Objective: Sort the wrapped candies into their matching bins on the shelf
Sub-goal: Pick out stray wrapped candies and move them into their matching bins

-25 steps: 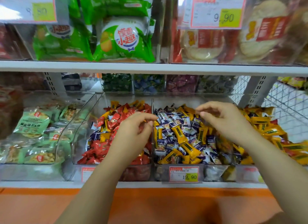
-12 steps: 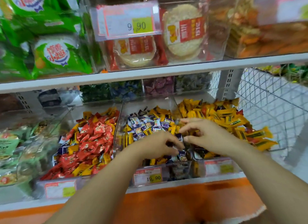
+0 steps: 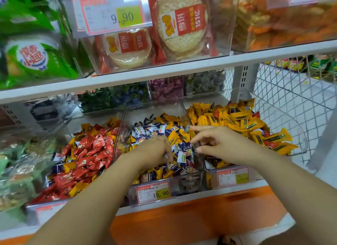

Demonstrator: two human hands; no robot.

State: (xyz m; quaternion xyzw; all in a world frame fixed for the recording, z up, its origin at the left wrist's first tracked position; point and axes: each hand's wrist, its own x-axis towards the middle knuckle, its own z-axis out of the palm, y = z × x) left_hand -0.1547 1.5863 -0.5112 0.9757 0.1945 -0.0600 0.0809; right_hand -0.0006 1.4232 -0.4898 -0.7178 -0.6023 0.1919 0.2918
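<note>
Two hands work over the middle bin (image 3: 189, 185). Left hand (image 3: 155, 151): fingers curled down into the purple-and-white candies (image 3: 145, 129); grip cannot be confirmed. Right hand (image 3: 218, 144): fingers loosely spread, holding nothing, above the divider (image 3: 185, 113). Yellow candies (image 3: 237, 120) lie beyond.

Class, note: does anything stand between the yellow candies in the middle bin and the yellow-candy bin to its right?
Yes: the clear bin wall between them, partly hidden by the right hand; nothing else visible.

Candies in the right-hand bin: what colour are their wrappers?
Mostly yellow wrappers with dark labels; head view shows them best.
</note>
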